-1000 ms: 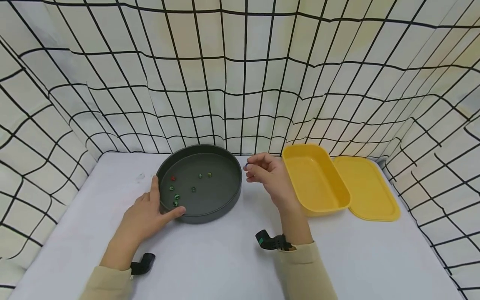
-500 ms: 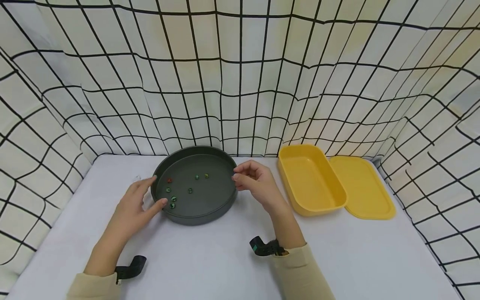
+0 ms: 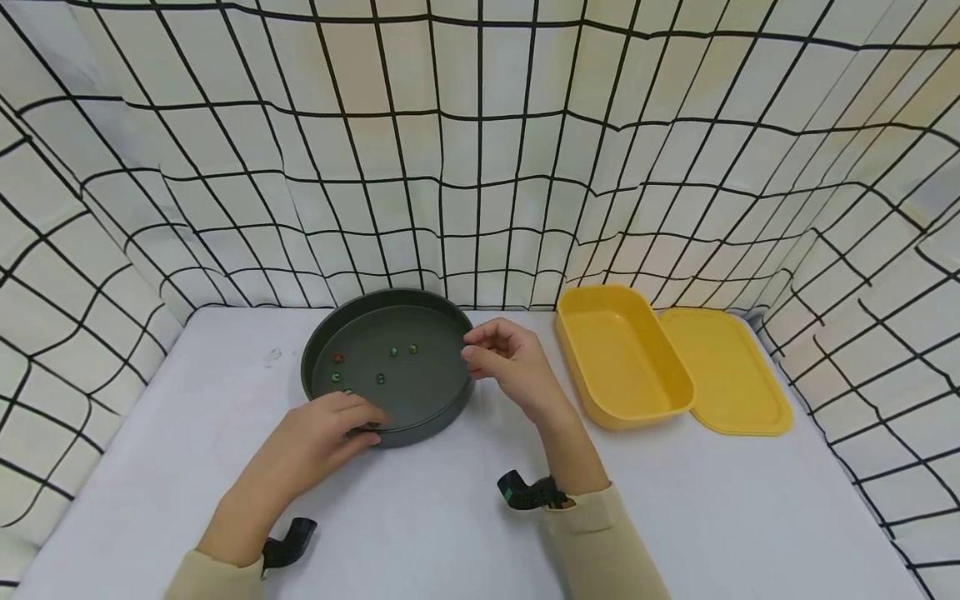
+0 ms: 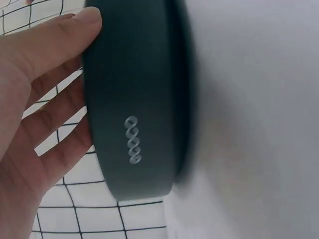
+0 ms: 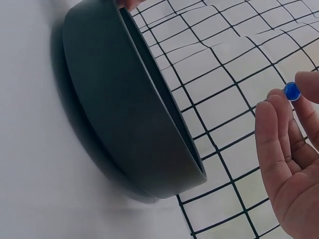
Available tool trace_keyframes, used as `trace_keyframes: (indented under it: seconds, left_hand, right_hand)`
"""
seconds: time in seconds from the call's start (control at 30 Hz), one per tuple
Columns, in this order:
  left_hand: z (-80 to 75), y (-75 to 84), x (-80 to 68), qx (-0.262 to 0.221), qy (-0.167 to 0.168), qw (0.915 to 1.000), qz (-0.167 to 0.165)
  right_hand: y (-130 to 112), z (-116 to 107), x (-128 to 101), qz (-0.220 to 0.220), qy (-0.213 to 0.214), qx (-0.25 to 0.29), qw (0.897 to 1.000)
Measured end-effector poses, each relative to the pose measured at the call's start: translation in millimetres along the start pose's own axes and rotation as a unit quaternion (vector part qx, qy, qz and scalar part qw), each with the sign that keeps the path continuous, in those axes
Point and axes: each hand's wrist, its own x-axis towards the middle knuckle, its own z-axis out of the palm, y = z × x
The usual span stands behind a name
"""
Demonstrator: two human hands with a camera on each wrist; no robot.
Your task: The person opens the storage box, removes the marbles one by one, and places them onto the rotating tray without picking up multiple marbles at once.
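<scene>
My right hand (image 3: 510, 358) is just off the right rim of a dark grey round pan (image 3: 427, 400), pinching a blue marble (image 5: 292, 91) between thumb and fingertips. My left hand (image 3: 318, 433) is at the pan's near rim. In the left wrist view its thumb (image 4: 75, 32) lies along the rim, and its spread fingers reach behind the rim, their tips hidden. Inside the pan lie a red marble (image 3: 338, 358), a yellowish marble (image 3: 412, 349) and several green marbles (image 3: 336, 377). One of them is partly covered by the left hand.
A yellow rectangular container (image 3: 626, 358) stands right of the right hand. Its flat yellow lid (image 3: 738, 375) lies beyond it on the white tabletop (image 3: 450, 517). A white wall with a black grid (image 3: 480, 150) encloses the back and sides.
My left hand has moved from the pan's left side to its near rim. The right hand came slightly left and lower, then stayed almost still with the blue marble.
</scene>
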Motion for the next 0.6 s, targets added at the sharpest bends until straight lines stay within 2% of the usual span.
trace_keyframes:
  seconds: [0.13, 0.23, 0.4, 0.6]
  left_hand:
    - [-6.3, -1.9, -2.0, 0.006, -0.025, 0.9993, -0.026]
    - [-9.0, -2.7, -2.3, 0.011, -0.034, 0.9989, -0.029]
    - [-10.1, -2.1, -2.5, 0.005, -0.032, 0.9993, -0.021]
    - [-9.4, -0.6, -3.5, 0.006, -0.031, 0.999, -0.03]
  right_hand:
    - [4, 3, 1, 0.004, -0.008, 0.002, 1.0]
    - [7, 7, 2, 0.014, -0.019, 0.017, 1.0]
    - [14, 13, 5, 0.041, -0.035, 0.074, 0.996]
    - [21, 18, 6, 0.072, -0.045, 0.13, 0.988]
